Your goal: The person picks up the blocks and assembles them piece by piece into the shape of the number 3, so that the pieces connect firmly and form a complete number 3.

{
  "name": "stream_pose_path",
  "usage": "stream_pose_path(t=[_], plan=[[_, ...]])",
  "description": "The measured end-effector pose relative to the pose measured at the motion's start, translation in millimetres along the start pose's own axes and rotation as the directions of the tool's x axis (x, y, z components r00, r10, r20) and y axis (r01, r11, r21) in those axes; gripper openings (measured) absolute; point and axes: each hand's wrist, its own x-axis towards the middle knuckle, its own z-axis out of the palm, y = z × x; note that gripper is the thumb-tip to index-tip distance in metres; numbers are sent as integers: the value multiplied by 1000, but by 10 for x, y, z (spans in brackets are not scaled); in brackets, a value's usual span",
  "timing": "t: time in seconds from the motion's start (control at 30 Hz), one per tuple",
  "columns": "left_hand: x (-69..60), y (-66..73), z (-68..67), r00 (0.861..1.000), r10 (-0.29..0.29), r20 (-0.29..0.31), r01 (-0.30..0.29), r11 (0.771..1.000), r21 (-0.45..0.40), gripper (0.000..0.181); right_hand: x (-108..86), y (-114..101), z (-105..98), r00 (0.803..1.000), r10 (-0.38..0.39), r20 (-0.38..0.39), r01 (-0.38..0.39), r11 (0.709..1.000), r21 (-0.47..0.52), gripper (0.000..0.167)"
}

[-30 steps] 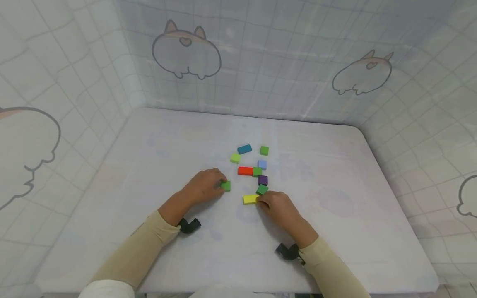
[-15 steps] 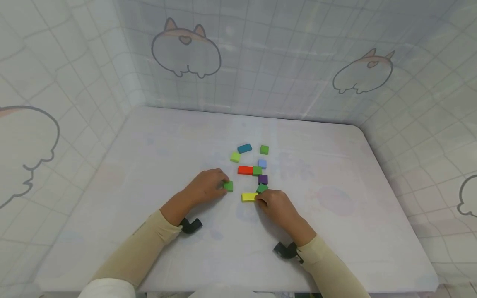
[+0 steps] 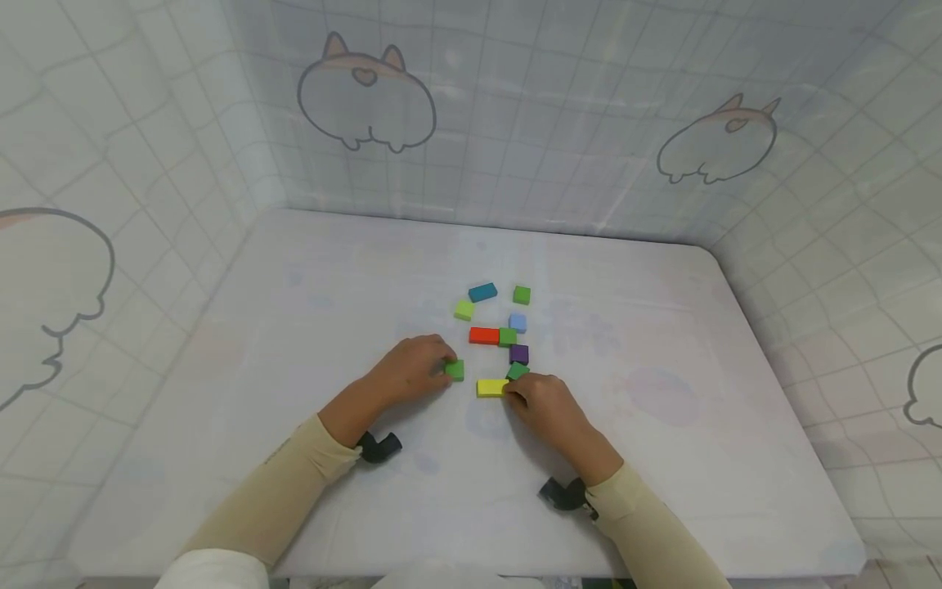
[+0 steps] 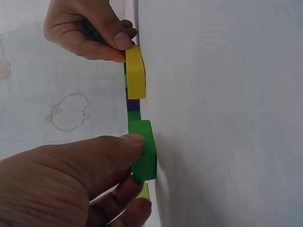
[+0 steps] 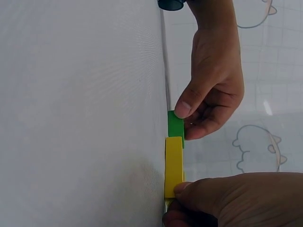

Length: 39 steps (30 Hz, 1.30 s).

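Between thumb and fingers my left hand (image 3: pixel 410 370) pinches a green block (image 3: pixel 455 370), which looks like a short rectangular piece in the left wrist view. My right hand (image 3: pixel 550 411) pinches the right end of a longer yellow block (image 3: pixel 491 388). A gap of table separates the two held blocks. Just behind the right fingers lies a turned dark green block (image 3: pixel 518 371), partly covered by the hand. Beyond it sits a purple block (image 3: pixel 519 354). Further back, a red block (image 3: pixel 484 335) touches a green cube (image 3: pixel 508 336) at its right end.
Past the red block lie a light blue block (image 3: pixel 518 323), a lime block (image 3: pixel 464 310), a teal block (image 3: pixel 482 292) and another green block (image 3: pixel 522 294). All rest on the white table (image 3: pixel 625 491). Walls with a tile print (image 3: pixel 545 123) stand at the back and sides.
My left hand has slid the green block a little to the right, nearer the yellow one. My right hand has shifted the yellow block slightly left and away from me.
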Motion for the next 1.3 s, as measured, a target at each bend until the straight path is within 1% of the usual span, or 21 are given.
stream_pose_path(t=[0.33,0.57,0.83,1.1,1.3], plan=[[-6,41,6,1000,3,10,-3,1000,-4,34,7,-5,3,1000,-7,-4,7,1000,-1,15],[-9,66,22,1000,-6,8,6,1000,2,34,6,-21,-11,1000,-9,-13,9,1000,8,15],[-10,84,16,1000,24,20,-24,1000,-6,33,7,-4,14,1000,0,-28,1,1000,15,13],[-19,90,30,999,46,-1,-46,999,-6,32,4,-18,3,1000,12,-16,-12,1000,10,14],[-27,94,33,999,44,-8,-44,999,-9,34,3,-30,-9,1000,15,-20,-14,1000,13,14]])
